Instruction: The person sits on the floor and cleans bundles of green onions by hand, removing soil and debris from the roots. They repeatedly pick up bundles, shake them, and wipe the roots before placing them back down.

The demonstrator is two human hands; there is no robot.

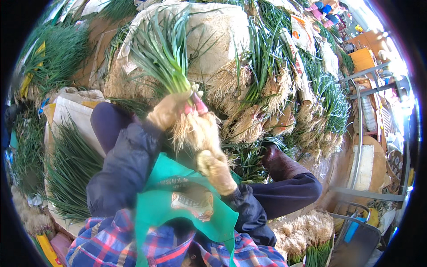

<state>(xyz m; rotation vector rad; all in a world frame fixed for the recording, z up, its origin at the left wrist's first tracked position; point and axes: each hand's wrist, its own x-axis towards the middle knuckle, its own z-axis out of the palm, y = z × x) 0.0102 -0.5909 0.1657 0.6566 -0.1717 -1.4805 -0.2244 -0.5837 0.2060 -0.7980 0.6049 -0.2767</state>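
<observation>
A bunch of spring onions [176,73], with green leaves, reddish bulbs and long pale roots, is held up in front of me. My left hand [171,108], in a pale work glove, is closed round its stems just above the bulbs. The leaves point up and away, and the roots [196,131] hang towards my lap. My right hand [217,170], gloved as well and slightly blurred, is at the lower end of the roots; whether its fingers grip them I cannot tell. A green apron [186,207] lies below both hands.
Rooty bunches of spring onions [277,83] lie ahead, beside a whitish woven sack [217,40]. More leaves [73,170] fill a sack at my left. Stacked bunches [307,230] stand at the lower right, near a metal-framed chair [358,233]. Other people [325,11] are far off at the upper right.
</observation>
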